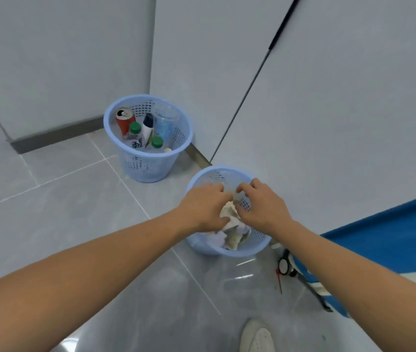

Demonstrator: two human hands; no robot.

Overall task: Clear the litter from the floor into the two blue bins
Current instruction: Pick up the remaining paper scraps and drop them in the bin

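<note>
Left hand (201, 207) and right hand (261, 208) both pinch the crumpled paper wad (229, 213) over the centre-frame blue bin (259, 240): drop step, next just release and recheck floor (75, 199).

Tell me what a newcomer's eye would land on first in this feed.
The left hand and right hand meet over the near blue bin at centre, with a crumpled paper wad between them, the left gripping it. Behind, by the wall corner, the far blue bin holds a red can and green-capped bottles.
</note>
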